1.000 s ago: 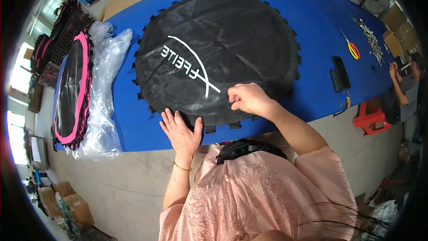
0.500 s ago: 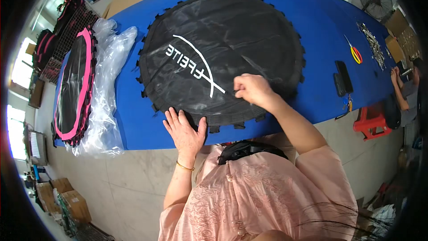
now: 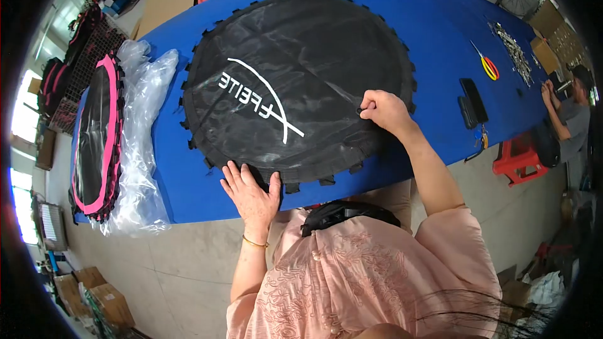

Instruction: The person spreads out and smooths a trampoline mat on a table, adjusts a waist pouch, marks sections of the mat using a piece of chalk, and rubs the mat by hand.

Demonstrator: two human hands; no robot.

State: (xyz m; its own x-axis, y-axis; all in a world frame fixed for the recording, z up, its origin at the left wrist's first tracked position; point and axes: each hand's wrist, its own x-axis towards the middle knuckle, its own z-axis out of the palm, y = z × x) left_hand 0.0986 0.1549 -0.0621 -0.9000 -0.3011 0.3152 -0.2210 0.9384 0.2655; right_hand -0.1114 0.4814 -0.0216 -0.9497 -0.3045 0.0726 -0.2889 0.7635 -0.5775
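Observation:
A round black mesh mat [image 3: 301,56] with fabric tabs round its edge lies on the blue table [image 3: 433,31]. Its white lettering appears mirrored. My left hand [image 3: 252,196] rests flat with fingers spread on the mat's near left edge. Over the mat's right part, my right hand [image 3: 382,110] is closed in a pinch. A small dark bit shows at its fingertips, too small to name.
Clear plastic [image 3: 141,144] and a pink-edged black mat [image 3: 100,138] lie at left. Scissors [image 3: 488,68], a black case [image 3: 472,103], keys [image 3: 484,138] and metal parts [image 3: 516,56] are at right. Beyond them sits a person [image 3: 570,113] near a red stool [image 3: 520,162].
My right hand has moved right and away from me across the mat, still closed. My left hand stays spread at the near edge. The view has shifted slightly.

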